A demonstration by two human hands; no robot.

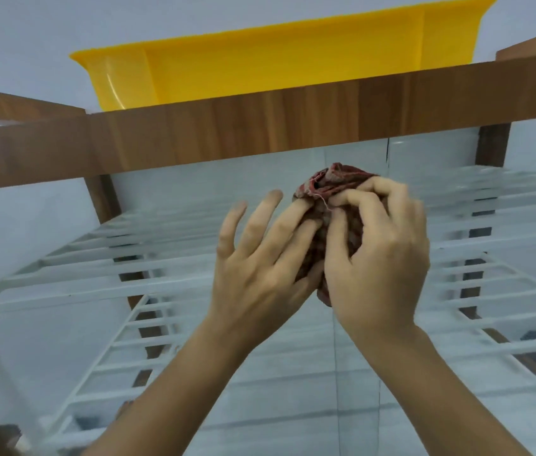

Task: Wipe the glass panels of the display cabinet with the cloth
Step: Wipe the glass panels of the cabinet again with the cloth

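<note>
- display cabinet: fills the view, seen from low angle; brown wood top rail runs across above the grip, wood uprights left and right of it.
- glass panels: behind the grip on all sides; vertical seam between two panes just right of and above the cloth. White slatted shelves visible through the glass, left, right and below the hands.
- yellow tub: plastic, sits on the cabinet top, well above the grip, edge hanging past the rail.
- right hand: fingers curled closed around the cloth, thumb pressed on its near side; back of hand toward camera.
- left hand: touching the cloth from the left, index and middle fingertips pushed into the bundle; ring and little fingers spread free, so only a partial pinch. Thumb hidden, can't tell its contact.
- cloth: reddish-brown checked fabric, bunched into a ball between both hands, top sticking out above the fingers, small tail hanging below the palms. In front of the glass, just under the top rail; contact with glass can't tell.
</note>
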